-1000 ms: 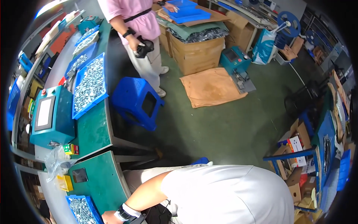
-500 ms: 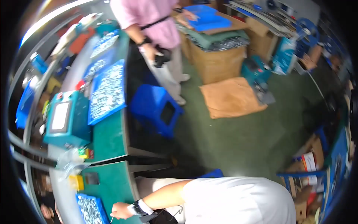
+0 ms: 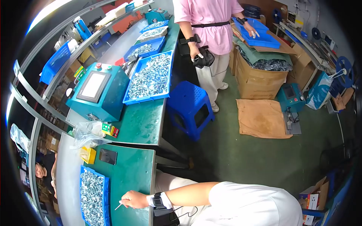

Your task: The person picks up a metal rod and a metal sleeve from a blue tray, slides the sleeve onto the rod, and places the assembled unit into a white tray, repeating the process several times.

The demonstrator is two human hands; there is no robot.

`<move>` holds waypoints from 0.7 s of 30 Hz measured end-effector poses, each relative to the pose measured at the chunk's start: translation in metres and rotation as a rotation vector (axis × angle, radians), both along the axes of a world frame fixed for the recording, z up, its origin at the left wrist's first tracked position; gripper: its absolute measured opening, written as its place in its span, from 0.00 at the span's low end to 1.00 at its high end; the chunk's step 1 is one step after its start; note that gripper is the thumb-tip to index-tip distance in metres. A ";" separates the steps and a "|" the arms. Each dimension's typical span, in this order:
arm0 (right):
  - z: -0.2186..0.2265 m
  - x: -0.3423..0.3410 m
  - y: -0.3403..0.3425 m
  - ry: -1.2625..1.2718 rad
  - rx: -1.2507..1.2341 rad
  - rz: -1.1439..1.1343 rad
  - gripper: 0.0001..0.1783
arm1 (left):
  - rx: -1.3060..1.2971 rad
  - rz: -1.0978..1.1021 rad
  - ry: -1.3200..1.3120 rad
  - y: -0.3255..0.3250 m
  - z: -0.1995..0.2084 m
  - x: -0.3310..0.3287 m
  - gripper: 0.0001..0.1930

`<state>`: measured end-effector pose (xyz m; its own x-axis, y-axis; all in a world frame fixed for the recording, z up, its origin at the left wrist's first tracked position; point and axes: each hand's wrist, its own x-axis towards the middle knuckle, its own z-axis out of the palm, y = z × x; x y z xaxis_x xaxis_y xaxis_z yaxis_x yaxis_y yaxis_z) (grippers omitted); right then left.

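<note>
My right hand (image 3: 132, 199) reaches in from the right over the green tabletop (image 3: 132, 173). Its fingers are pinched around a thin pale stick (image 3: 118, 206), whose tip points toward the tray. A strap with a black device sits on that wrist, and a cable runs from it. Just left of the hand lies a shallow blue tray (image 3: 107, 199) filled with many small white and dark pieces. Beyond the tray are a small yellow bin (image 3: 88, 155) and a dark flat rectangular thing (image 3: 108, 156). My left hand is out of view.
Farther along stand a teal machine (image 3: 98, 92) with a screen and a larger filled blue tray (image 3: 147, 98). A blue stool (image 3: 190, 101) is beside the bench. A person in pink (image 3: 211, 34) stands by a cardboard box (image 3: 260, 81). Another person (image 3: 47, 173) shows behind the shelf frame.
My view has swung, so the scene sits farther right and looks sharper. The tray beside my right hand shows more fully. My right hand still pinches the thin stick.
</note>
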<state>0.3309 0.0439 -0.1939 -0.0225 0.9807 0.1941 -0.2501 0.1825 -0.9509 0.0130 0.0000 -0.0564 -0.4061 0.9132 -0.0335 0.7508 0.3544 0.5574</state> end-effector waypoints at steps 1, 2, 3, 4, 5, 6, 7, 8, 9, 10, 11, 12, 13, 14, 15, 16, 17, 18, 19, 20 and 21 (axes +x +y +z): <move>0.001 -0.001 0.001 -0.002 0.003 0.017 0.25 | 0.035 -0.114 0.073 0.002 0.018 0.023 0.22; 0.002 -0.001 0.002 0.013 0.004 0.023 0.25 | 0.067 -0.231 0.145 0.006 0.031 0.040 0.22; 0.002 0.000 0.004 0.027 0.002 0.026 0.25 | 0.096 -0.350 0.216 0.010 0.038 0.049 0.22; 0.007 0.001 0.002 0.042 0.014 0.029 0.25 | 0.107 -0.338 0.215 0.017 0.040 0.056 0.22; 0.008 0.001 0.002 0.032 0.016 0.029 0.25 | 0.192 -0.402 0.118 0.039 0.029 0.062 0.22; 0.008 0.001 0.002 0.037 0.021 0.034 0.25 | 0.274 -0.466 0.019 0.064 0.018 0.065 0.22; 0.009 0.001 0.001 0.042 0.025 0.033 0.25 | 0.230 -0.537 0.005 0.090 0.012 0.065 0.23; 0.007 0.007 -0.002 0.049 0.023 0.007 0.25 | 0.179 -0.633 -0.012 0.115 0.006 0.073 0.23; 0.005 0.010 -0.002 0.042 0.014 -0.036 0.25 | 0.171 -0.675 -0.025 0.129 0.002 0.082 0.23; 0.003 0.010 -0.001 0.074 0.016 -0.024 0.25 | 0.124 -0.541 0.281 0.143 -0.003 0.090 0.25; 0.001 0.007 0.000 0.109 0.025 -0.003 0.25 | 0.091 -0.388 0.589 0.154 -0.007 0.093 0.26; -0.003 -0.003 0.004 0.121 0.053 -0.006 0.25 | 0.101 -0.435 0.584 0.179 -0.025 0.071 0.26; -0.003 -0.011 0.009 0.129 0.088 0.009 0.25 | 0.047 -0.436 0.743 0.211 -0.050 0.027 0.27; 0.005 -0.007 0.004 0.127 0.085 -0.026 0.25 | -0.013 -0.441 0.908 0.225 -0.054 0.024 0.28; 0.013 -0.006 -0.002 0.035 0.082 0.008 0.24 | -0.003 -0.471 0.908 0.239 -0.058 0.021 0.28; 0.016 0.001 -0.006 -0.055 0.069 0.029 0.24 | 0.026 -0.517 0.833 0.235 -0.053 0.040 0.27; 0.014 0.007 -0.008 -0.052 0.058 -0.006 0.24 | 0.049 -0.552 0.759 0.221 -0.043 0.058 0.26; 0.012 0.011 -0.008 -0.050 0.053 -0.005 0.24 | 0.067 -0.584 0.685 0.212 -0.036 0.072 0.24; 0.011 0.012 -0.007 -0.047 0.053 0.009 0.24 | 0.066 -0.603 0.689 0.204 -0.029 0.079 0.24; 0.010 0.012 -0.006 -0.042 0.052 0.023 0.24 | 0.059 -0.643 0.602 0.196 -0.024 0.085 0.23; 0.007 0.014 -0.006 -0.034 0.044 0.006 0.24 | 0.048 -0.683 0.516 0.191 -0.020 0.090 0.22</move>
<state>0.3452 0.0376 -0.1870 -0.0355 0.9711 0.2362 -0.2190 0.2230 -0.9499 0.1033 0.1912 -0.0762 0.2799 0.9588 0.0495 0.9547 -0.2834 0.0906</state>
